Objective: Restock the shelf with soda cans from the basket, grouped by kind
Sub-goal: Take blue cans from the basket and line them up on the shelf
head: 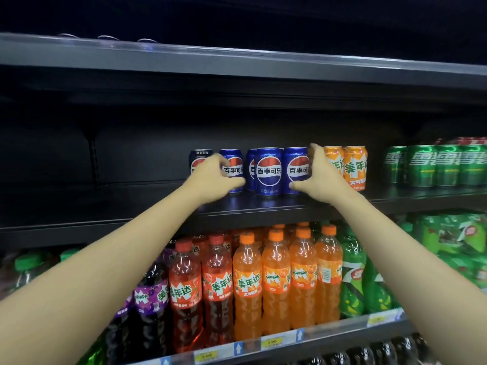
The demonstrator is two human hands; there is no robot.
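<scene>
On the middle shelf (158, 201), cola cans (267, 169) stood left of Mirinda cans (354, 167), Sprite cans (434, 164) toward its right edge, bottles (274, 280) below.

On the middle shelf I count five blue cola cans (268, 169), one black cola can (198, 160), two orange soda cans (354, 167) and four green cans (421, 165).

The left hand (214, 177) hides most of the black Pepsi can (199, 157) and part of a blue one (233, 167). The right hand (320, 177) covers an orange Mirinda can (334, 158). The price tags (272, 343) are blurred.
</scene>
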